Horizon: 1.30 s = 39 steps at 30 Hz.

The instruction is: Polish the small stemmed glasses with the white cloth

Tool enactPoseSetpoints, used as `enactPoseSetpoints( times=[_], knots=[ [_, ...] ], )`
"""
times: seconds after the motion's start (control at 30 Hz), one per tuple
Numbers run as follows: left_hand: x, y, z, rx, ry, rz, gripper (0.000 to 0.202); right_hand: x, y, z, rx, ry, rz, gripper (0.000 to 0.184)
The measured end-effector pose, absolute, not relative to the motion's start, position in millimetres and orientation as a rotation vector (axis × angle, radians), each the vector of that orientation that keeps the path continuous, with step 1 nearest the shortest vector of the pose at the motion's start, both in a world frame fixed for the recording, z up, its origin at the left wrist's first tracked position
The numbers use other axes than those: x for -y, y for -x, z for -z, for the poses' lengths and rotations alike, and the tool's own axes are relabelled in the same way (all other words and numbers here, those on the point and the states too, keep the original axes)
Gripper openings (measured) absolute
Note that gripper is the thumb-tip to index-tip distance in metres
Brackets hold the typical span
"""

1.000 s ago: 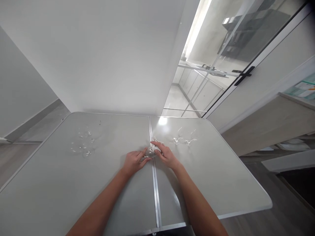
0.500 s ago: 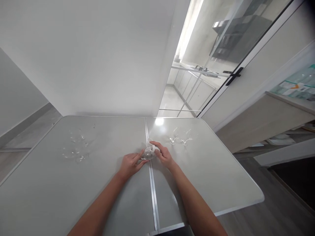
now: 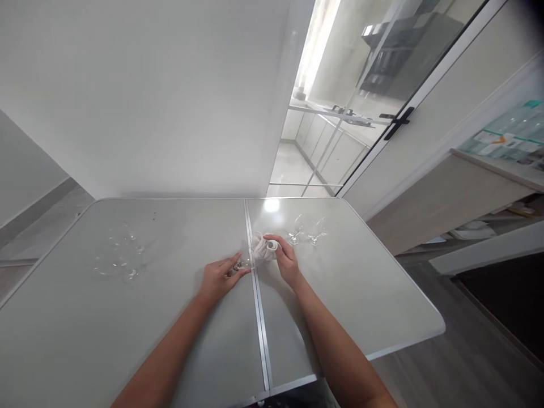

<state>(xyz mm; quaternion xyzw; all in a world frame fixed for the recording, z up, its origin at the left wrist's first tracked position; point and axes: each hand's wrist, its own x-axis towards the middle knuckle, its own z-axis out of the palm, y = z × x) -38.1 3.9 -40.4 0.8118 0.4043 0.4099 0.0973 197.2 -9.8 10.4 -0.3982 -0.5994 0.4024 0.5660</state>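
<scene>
My left hand (image 3: 221,275) grips a small clear glass (image 3: 243,264) low over the table, left of the metal seam; the fingers hide part of it. In my right hand (image 3: 285,258) is a bunched white cloth (image 3: 264,249), just right of the glass. Whether the cloth touches the rim I cannot tell. Beyond my right hand stand two clear stemmed glasses, one nearer (image 3: 294,233) and one to its right (image 3: 314,235). Several more clear glasses (image 3: 123,263) are grouped on the left half, their outlines faint.
The pale grey table (image 3: 182,345) has a metal seam (image 3: 260,317) down its middle. Behind it rises a white wall (image 3: 170,102). A glazed door with a black handle (image 3: 397,122) is at the right, beside a shelf (image 3: 463,192) bearing plastic bottles (image 3: 505,133).
The white cloth has come away from inside the glass and opened out more in my right hand. My left hand with the glass has shifted slightly left. The view has turned a little.
</scene>
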Motion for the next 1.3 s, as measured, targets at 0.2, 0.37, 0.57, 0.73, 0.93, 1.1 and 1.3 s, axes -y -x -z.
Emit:
enactPoseSetpoints(
  times=[0.2,0.37,0.57,0.73,0.93,1.1,1.3],
  knots=[
    [-2,41,32,-1.15,-2.594,-1.292,0.044,8,-193,-8,1.634,0.972,-0.946,0.046],
    [-6,44,33,-1.277,-2.645,-1.411,0.044,10,-202,-2,1.453,1.077,-0.586,0.056],
    [-3,42,30,-1.164,-2.874,-1.182,0.03,12,-199,-8,2.047,0.799,-0.391,0.035],
    [0,42,22,-1.043,-2.974,-1.182,0.015,12,-190,-23,2.281,0.857,-0.477,0.035],
    [5,38,17,-0.776,-3.037,-1.069,0.014,15,-193,-32,2.024,1.113,-1.043,0.029],
    [3,37,27,-0.84,-2.829,-1.173,0.033,10,-200,-27,1.486,1.051,-1.617,0.03],
    [1,33,25,-1.237,-2.137,-1.267,0.034,8,-169,-8,0.811,0.781,-1.655,0.034]
  ],
)
